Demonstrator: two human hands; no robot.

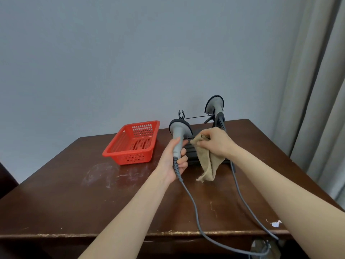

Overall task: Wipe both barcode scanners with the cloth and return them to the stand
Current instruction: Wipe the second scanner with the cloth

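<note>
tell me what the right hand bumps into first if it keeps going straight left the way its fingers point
Probably the gray scanner held upright in the left hand. The right hand, bunching the tan cloth, points at its neck across a small gap, though depth is hard to judge.

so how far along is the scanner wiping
Early, it seems. Lifted off the black stand: one grey barcode scanner, gripped in the left hand. In hand: the right hand holds the tan cloth beside it. Left: wiping, reseating it; whether the second grey scanner, still docked, was wiped is unclear.

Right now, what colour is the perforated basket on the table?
Red, seen in the head view: the basket sits empty.
</note>
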